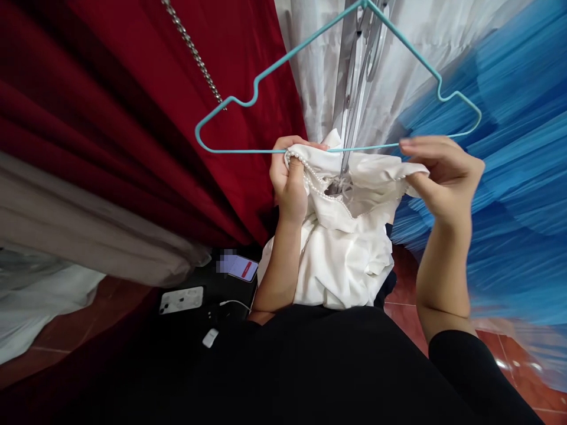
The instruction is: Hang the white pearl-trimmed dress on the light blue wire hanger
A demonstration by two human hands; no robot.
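Note:
A white dress (336, 260) with pearl beading along its neckline lies bunched over my lap. My left hand (291, 177) pinches one beaded edge of it, fingers behind the lower bar of a light blue hanger (248, 151). On the other side, my right hand (443, 177) grips the opposite edge of the dress between thumb and fingers, with its fingertips at the hanger's lower bar. White fabric lies over part of that bar near my left hand. The neckline is spread between both hands.
Red cloth (133, 118) hangs at the left and blue tulle (509, 177) at the right. White fabric (411, 65) and metal poles stand ahead. Two phones, one in a clear case (181, 300), and a small white case (210, 337) rest on a black surface.

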